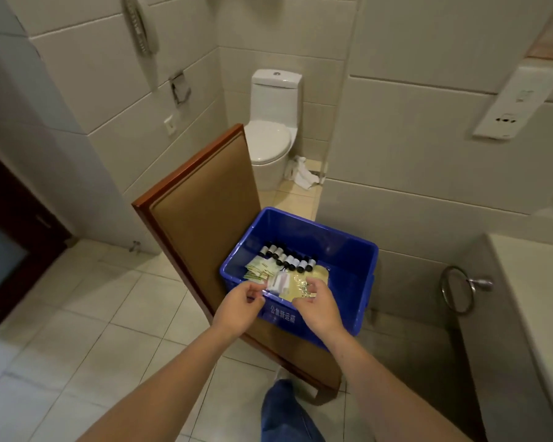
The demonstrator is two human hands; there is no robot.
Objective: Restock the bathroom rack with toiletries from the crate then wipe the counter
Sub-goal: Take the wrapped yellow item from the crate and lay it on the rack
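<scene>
Head: crate [348, 261] lies left-right; left hand [237, 306] pinches packet [277, 282].

Blue crate [342, 250] holding small toiletries [288, 261]

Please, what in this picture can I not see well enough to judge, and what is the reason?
Head view: labels on the small bottles in the crate, too small to read.
Head view: whether the left hand or right hand grips a packet; curled fingers cover the contact.
Head view: the counter, cut off by the right edge.
The rack: outside the frame.
</scene>
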